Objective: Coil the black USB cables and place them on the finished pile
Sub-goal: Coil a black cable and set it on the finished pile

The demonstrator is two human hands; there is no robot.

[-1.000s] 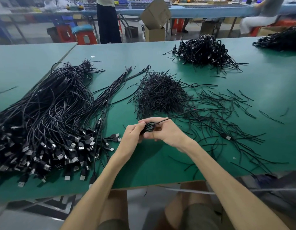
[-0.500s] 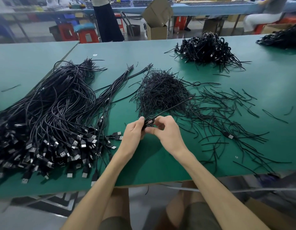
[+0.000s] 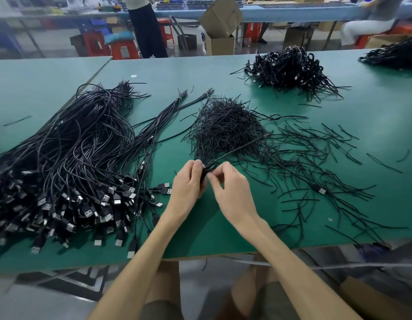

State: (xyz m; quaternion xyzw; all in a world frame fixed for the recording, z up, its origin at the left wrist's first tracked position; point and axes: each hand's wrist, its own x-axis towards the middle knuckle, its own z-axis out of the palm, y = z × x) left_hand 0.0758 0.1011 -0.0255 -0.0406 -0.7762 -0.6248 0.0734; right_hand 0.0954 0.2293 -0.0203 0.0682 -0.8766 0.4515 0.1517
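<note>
Just before the bristly mound of thin black wire ties (image 3: 225,125) on the matte green bench (image 3: 200,229), the left hand (image 3: 188,184) curls its fingers (image 3: 197,166) round a small coiled black USB cable (image 3: 206,171); the right hand (image 3: 231,192) pinches it. Left of the mound sprawl loose glossy cables with silver plugs (image 3: 73,158); beyond it lies the tangled finished pile (image 3: 290,68).

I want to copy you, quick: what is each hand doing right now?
Left hand: closed, holding the coiled black USB cable.
Right hand: closed, pinching the same coil with its fingertips.
</note>
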